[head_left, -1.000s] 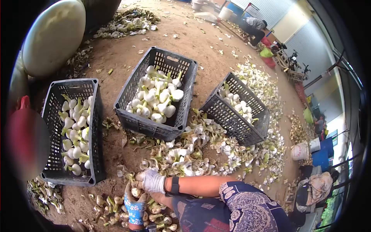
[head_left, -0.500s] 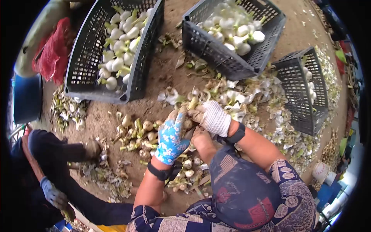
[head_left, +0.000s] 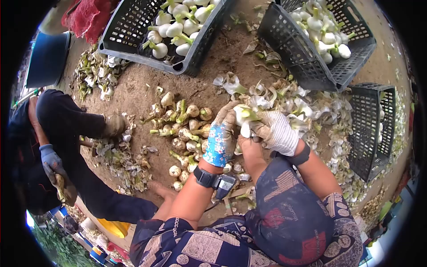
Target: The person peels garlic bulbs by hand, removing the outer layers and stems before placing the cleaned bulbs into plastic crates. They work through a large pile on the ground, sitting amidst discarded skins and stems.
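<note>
A garlic bulb (head_left: 243, 115) with pale, partly stripped skin is between my hands, above the dirt floor. My left hand (head_left: 221, 135), in a blue floral glove with soiled fingertips, grips it from the left. Closed on its right side is my right hand (head_left: 279, 133), wearing a white knit glove with brown fingers; a white flap of skin hangs down between them. Just left of my left hand lies a heap of unpeeled garlic bulbs (head_left: 182, 133), brown and dirty with short stems. Peeled garlic skins (head_left: 307, 109) are strewn to the right and beyond my hands.
Black crates of white garlic stand at the back left (head_left: 178, 67), back right (head_left: 307, 66) and far right (head_left: 367, 133). At left, a co-worker's gloved hand (head_left: 52, 162) holds garlic. A blue tub (head_left: 48, 60) and red mesh sack (head_left: 89, 18) are behind.
White layers now show on the bulb between my hands, with a skin flap hanging loose. The view has shifted, so crates and heap sit differently in frame.
</note>
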